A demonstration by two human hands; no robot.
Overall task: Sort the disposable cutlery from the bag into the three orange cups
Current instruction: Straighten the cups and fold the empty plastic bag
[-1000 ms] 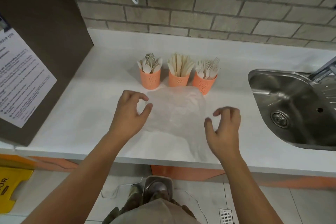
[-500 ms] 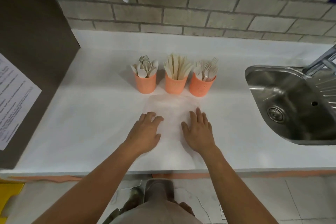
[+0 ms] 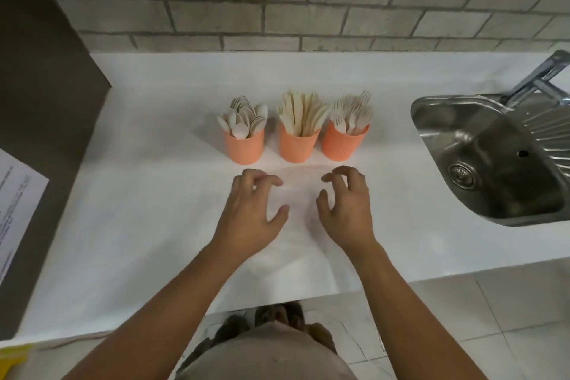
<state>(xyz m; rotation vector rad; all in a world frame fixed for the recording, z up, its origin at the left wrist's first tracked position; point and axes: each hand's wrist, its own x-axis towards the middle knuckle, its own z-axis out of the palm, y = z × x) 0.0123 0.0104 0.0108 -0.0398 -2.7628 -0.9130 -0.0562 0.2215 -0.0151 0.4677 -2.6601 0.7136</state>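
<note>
Three orange cups stand in a row on the white counter. The left cup [image 3: 244, 147] holds spoons, the middle cup [image 3: 298, 146] holds knives, the right cup [image 3: 343, 144] holds forks. In front of them a clear, flat plastic bag [image 3: 297, 194] lies on the counter; it looks empty. My left hand [image 3: 251, 214] and my right hand [image 3: 345, 210] hover over the bag side by side, fingers curled downward with the tips at or just above the plastic. Neither hand holds anything.
A steel sink [image 3: 496, 160] with a tap [image 3: 538, 75] is set into the counter at the right. A dark brown cabinet side [image 3: 40, 120] with a printed sheet [image 3: 15, 210] stands at the left. A brick wall runs behind the counter.
My hands went from apart and raised, to flat on the bag close together, to lifted with fingers curled. The view shifted closer over the counter.
</note>
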